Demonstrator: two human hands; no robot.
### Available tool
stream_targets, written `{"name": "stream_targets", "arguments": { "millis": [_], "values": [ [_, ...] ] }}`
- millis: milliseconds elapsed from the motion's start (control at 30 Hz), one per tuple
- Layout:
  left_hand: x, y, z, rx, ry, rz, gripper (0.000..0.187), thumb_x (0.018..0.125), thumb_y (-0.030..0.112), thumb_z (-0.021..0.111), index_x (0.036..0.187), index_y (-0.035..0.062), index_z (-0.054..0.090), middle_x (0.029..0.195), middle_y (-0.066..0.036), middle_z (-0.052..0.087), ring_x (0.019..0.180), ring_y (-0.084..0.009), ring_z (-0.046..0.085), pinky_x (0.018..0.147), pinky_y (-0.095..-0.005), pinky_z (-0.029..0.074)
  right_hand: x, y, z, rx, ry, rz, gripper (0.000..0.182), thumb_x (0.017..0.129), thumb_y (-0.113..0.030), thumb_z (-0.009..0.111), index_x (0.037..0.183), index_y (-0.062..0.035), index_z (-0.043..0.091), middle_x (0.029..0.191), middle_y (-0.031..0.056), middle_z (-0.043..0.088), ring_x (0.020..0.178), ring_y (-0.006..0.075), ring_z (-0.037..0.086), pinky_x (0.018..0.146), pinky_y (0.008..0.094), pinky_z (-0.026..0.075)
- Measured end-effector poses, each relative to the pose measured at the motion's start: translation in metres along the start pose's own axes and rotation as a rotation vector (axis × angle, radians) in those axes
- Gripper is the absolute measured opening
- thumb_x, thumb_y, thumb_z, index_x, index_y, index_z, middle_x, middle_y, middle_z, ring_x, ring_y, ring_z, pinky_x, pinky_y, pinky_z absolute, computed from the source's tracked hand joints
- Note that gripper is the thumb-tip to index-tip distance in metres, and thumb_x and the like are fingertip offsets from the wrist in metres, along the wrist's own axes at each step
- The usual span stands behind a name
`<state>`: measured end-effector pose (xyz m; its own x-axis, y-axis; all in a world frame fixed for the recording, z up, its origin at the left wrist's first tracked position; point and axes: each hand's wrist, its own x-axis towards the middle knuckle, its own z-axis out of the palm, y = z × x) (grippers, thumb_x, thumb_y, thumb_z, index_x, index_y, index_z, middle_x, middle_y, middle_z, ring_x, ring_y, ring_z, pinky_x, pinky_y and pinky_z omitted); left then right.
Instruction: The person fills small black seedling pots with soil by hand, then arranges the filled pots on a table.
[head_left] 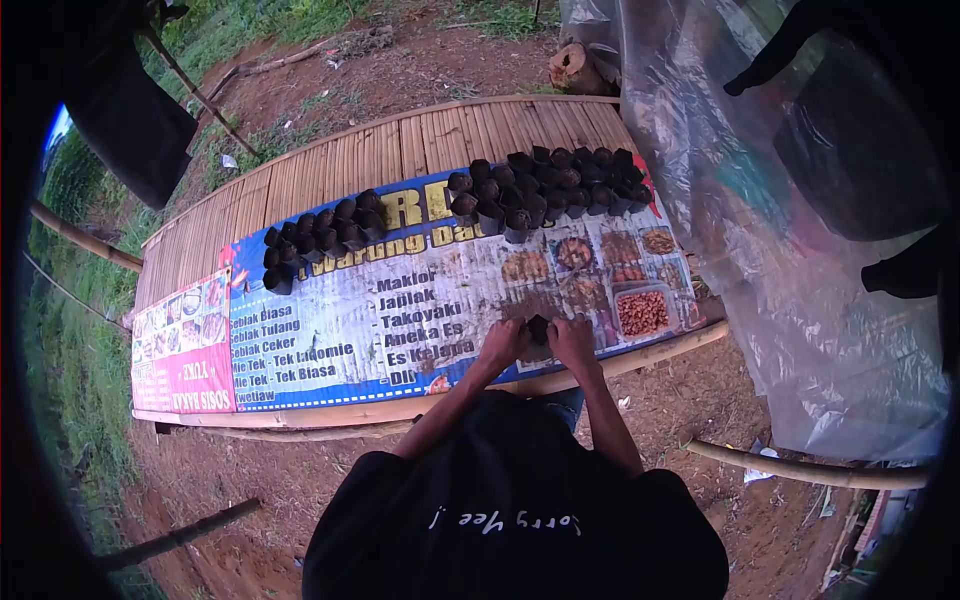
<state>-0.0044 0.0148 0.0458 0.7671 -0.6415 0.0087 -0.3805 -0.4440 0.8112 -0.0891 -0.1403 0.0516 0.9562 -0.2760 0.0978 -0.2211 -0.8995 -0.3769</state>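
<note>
A small black plastic plant bag (538, 329) is between my two hands, close to the near edge of the bamboo table. My left hand (508, 341) grips its left side with the fingers closed. On the opposite side my right hand (571, 340) is closed on the bag's edge. A little dark soil lies on the banner just beyond the bag. To the right of my right hand sits a clear plastic tub (643, 312) of reddish-brown seeds or nuts. The bag's contents are too dark to make out.
A printed banner (330, 345) covers much of the bamboo table (430, 143). Black plant bags stand in a left cluster (325, 235) and a larger right cluster (550, 190). Clear plastic sheeting (690, 200) hangs at the right. A bamboo pole (800, 467) is at the lower right.
</note>
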Motion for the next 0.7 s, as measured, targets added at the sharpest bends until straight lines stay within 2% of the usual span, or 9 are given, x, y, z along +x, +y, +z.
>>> {"name": "stream_targets", "arguments": {
  "millis": [100, 167, 200, 267, 500, 567, 633, 700],
  "values": [
    [0.004, 0.004, -0.006, -0.007, 0.022, 0.013, 0.018, 0.077, 0.016, 0.056, 0.079, -0.0011, 0.058, 0.071, -0.027, 0.060, 0.068, -0.0448, 0.060, 0.063, -0.0518, 0.049, 0.001, -0.011, -0.005, -0.002, 0.081, 0.041, 0.023, 0.085, -0.027, 0.056, 0.085, -0.0051, 0.063, 0.075, 0.0250, 0.060, 0.082, 0.0416, 0.057, 0.072, 0.0519, 0.045],
    [0.010, 0.004, -0.010, -0.030, 0.037, 0.002, 0.018, 0.077, 0.016, 0.056, 0.079, -0.0011, 0.058, 0.070, -0.026, 0.060, 0.067, -0.0449, 0.060, 0.063, -0.0522, 0.049, -0.001, -0.019, -0.002, 0.083, 0.101, 0.206, 0.023, 0.085, -0.026, 0.054, 0.084, -0.0056, 0.064, 0.079, 0.0261, 0.060, 0.083, 0.0425, 0.057, 0.074, 0.0530, 0.044],
    [0.012, 0.000, -0.010, -0.006, 0.013, 0.001, 0.017, 0.077, 0.016, 0.055, 0.079, -0.0013, 0.058, 0.072, -0.026, 0.060, 0.069, -0.0444, 0.060, 0.064, -0.0519, 0.049, -0.001, -0.017, 0.003, 0.081, 0.096, 0.204, 0.023, 0.085, -0.026, 0.054, 0.084, -0.0056, 0.064, 0.079, 0.0261, 0.060, 0.083, 0.0425, 0.057, 0.074, 0.0530, 0.044],
    [0.011, -0.005, -0.005, 0.007, 0.002, -0.008, 0.017, 0.077, 0.016, 0.055, 0.078, -0.0014, 0.058, 0.073, -0.026, 0.061, 0.070, -0.0439, 0.060, 0.065, -0.0516, 0.049, 0.002, -0.010, 0.012, 0.146, -0.036, 0.306, 0.024, 0.086, -0.028, 0.053, 0.086, -0.0061, 0.064, 0.081, 0.0269, 0.059, 0.083, 0.0436, 0.056, 0.076, 0.0538, 0.044],
    [0.011, 0.000, -0.014, 0.029, -0.005, 0.052, 0.019, 0.077, 0.014, 0.055, 0.087, -0.0015, 0.059, 0.082, -0.026, 0.062, 0.076, -0.0422, 0.061, 0.071, -0.0501, 0.049, 0.003, -0.014, 0.015, 0.061, -0.035, 0.302, 0.028, 0.087, -0.029, 0.050, 0.084, -0.0044, 0.062, 0.083, 0.0278, 0.058, 0.082, 0.0447, 0.056, 0.077, 0.0536, 0.044],
    [0.010, -0.001, -0.011, -0.024, 0.010, 0.060, 0.021, 0.077, 0.013, 0.055, 0.091, -0.0008, 0.060, 0.082, -0.025, 0.062, 0.075, -0.0423, 0.061, 0.071, -0.0500, 0.050, -0.002, -0.022, 0.003, 0.063, 0.007, 0.249, 0.026, 0.088, -0.027, 0.048, 0.082, -0.0050, 0.061, 0.076, 0.0208, 0.062, 0.083, 0.0420, 0.056, 0.076, 0.0539, 0.043],
    [0.015, -0.008, -0.013, -0.005, -0.021, 0.022, 0.025, 0.076, 0.011, 0.055, 0.098, 0.0013, 0.060, 0.086, -0.025, 0.062, 0.077, -0.0421, 0.061, 0.071, -0.0500, 0.050, -0.003, -0.015, 0.017, 0.063, -0.041, 0.265, 0.026, 0.088, -0.027, 0.048, 0.082, -0.0055, 0.061, 0.076, 0.0210, 0.061, 0.083, 0.0423, 0.056, 0.076, 0.0537, 0.042],
    [0.011, -0.010, -0.014, 0.000, 0.004, 0.033, 0.024, 0.078, 0.012, 0.055, 0.099, 0.0019, 0.060, 0.084, -0.025, 0.063, 0.077, -0.0422, 0.061, 0.070, -0.0498, 0.050, -0.002, -0.013, 0.023, 0.061, -0.078, 0.276, 0.025, 0.088, -0.027, 0.049, 0.083, -0.0061, 0.061, 0.076, 0.0211, 0.061, 0.083, 0.0426, 0.056, 0.076, 0.0535, 0.042]
  ]
}}
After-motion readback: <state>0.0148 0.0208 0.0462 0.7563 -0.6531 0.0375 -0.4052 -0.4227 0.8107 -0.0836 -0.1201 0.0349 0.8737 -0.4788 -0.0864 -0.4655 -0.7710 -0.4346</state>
